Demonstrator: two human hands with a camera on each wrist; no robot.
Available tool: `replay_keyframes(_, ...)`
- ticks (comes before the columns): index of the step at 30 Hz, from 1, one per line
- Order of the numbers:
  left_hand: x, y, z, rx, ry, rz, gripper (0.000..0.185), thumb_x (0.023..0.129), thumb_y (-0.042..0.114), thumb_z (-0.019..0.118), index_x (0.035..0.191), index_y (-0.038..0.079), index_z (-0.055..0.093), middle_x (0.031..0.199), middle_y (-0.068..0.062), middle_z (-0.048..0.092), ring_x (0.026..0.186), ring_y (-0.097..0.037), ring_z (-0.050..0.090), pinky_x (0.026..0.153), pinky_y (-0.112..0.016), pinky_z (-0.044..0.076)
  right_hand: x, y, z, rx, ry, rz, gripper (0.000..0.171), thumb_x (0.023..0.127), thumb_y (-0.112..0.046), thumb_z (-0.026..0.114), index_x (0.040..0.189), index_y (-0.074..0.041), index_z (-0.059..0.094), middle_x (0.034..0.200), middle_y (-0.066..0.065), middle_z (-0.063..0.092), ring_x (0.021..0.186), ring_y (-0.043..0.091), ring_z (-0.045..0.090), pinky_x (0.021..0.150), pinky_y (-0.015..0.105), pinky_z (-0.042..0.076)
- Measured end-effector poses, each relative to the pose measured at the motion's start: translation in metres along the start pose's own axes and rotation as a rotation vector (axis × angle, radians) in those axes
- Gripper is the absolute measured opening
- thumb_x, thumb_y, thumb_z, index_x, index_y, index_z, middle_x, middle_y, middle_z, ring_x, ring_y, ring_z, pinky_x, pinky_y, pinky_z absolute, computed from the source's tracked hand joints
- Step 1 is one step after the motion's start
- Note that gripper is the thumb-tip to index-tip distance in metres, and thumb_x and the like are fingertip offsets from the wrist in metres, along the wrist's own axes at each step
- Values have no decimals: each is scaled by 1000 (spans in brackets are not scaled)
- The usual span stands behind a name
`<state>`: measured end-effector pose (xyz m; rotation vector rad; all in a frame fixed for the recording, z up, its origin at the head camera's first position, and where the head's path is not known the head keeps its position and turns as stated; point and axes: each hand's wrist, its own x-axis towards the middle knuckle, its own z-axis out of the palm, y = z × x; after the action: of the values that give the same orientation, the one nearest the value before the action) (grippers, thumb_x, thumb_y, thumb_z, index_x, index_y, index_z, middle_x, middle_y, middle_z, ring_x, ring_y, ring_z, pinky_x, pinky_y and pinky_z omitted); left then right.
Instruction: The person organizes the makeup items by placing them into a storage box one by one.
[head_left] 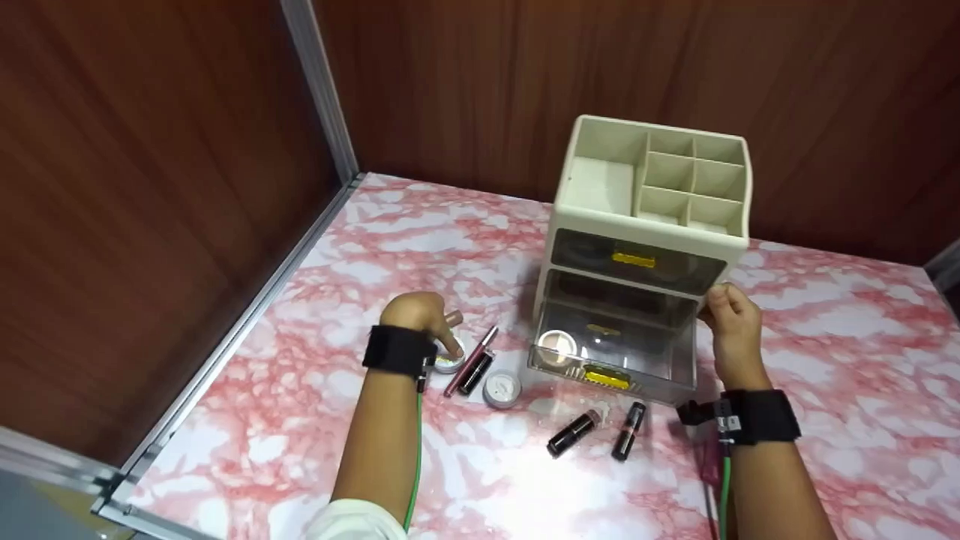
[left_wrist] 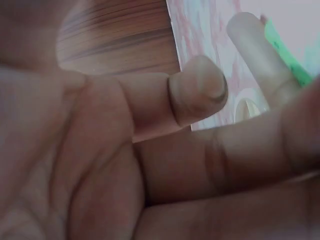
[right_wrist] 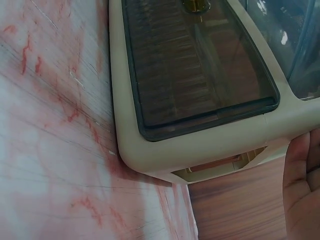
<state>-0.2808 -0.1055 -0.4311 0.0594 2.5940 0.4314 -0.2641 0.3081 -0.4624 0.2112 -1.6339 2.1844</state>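
My left hand (head_left: 418,311) reaches down over a small round jar (head_left: 450,364), a finger touching its top. In the left wrist view its fingers look mostly straight, and a pale tube (left_wrist: 257,50) lies beyond them. My right hand (head_left: 735,330) grips the right side of a cream makeup organizer (head_left: 649,223); some of its fingers are hidden. The organizer's middle clear drawer (head_left: 645,360) is pulled out and holds a round compact (head_left: 557,348). Beside the left hand lie a pink lip gloss tube (head_left: 471,361) and a black tube (head_left: 476,373).
Another round jar (head_left: 502,389) sits before the drawer. Two black lipsticks, one tilted left (head_left: 574,433) and another more upright (head_left: 628,431), lie nearer. A dark pink item (head_left: 711,461) is partly hidden by the right wrist. Brown panels (head_left: 450,97) wall in the marbled table (head_left: 420,240).
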Motion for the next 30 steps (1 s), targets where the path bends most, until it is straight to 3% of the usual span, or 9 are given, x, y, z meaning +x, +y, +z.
replay_keyframes(5,6,8,1,52,40,-12,65,58,42,93,106,5,68,122,-12,64,100,-26,61,86,-38,50,-2,-2,-5,14,15,-5,25,97,-16,59,81,2,62,87,8,64,79,15,63,76,27,51)
replay_keyframes(8,10,9,4,65,79,-16,65,61,43,92,108,5,70,126,-13,62,101,-28,62,85,-39,51,-2,-2,-5,21,18,-8,25,97,-15,59,80,3,61,88,9,65,80,15,64,77,27,51)
replay_keyframes(11,14,9,9,86,134,-9,57,67,47,88,103,6,71,113,-11,67,93,-26,64,79,-41,52,-2,-1,-4,21,17,-7,27,97,-14,60,76,2,57,85,8,63,78,15,63,74,26,52)
replay_keyframes(15,17,9,13,107,191,30,46,75,52,80,83,8,69,84,-7,67,76,-23,61,69,-41,53,0,0,0,9,7,-11,29,96,-14,61,74,3,53,81,5,58,73,13,58,69,25,50)
replay_keyframes(19,16,11,12,54,193,78,41,75,45,82,78,9,64,74,-5,63,67,-22,58,64,-40,51,0,1,1,-6,10,-12,35,96,-15,61,75,10,48,78,5,56,71,13,55,68,24,49)
replay_keyframes(22,13,13,8,9,165,113,41,69,31,89,97,10,67,88,-6,66,75,-22,59,70,-38,50,0,1,0,-20,3,-13,42,97,-15,60,78,17,41,79,5,58,73,13,57,70,25,50)
replay_keyframes(24,12,15,6,-9,127,136,54,66,20,91,113,14,66,106,-7,65,86,-23,60,74,-37,50,0,1,0,-22,-7,-18,42,97,-14,59,78,18,40,80,6,60,74,13,59,72,26,50)
replay_keyframes(27,12,17,7,-4,82,158,71,64,8,89,128,22,62,136,-12,53,106,-26,55,78,-37,50,0,0,0,-3,-17,-20,37,97,-15,59,76,12,46,81,6,61,75,14,61,74,26,51)
replay_keyframes(30,14,18,11,21,65,157,75,64,4,87,131,26,60,149,-15,39,121,-29,48,80,-39,50,-1,1,0,14,-21,-21,36,96,-15,60,75,11,47,80,5,62,76,14,62,74,26,51)
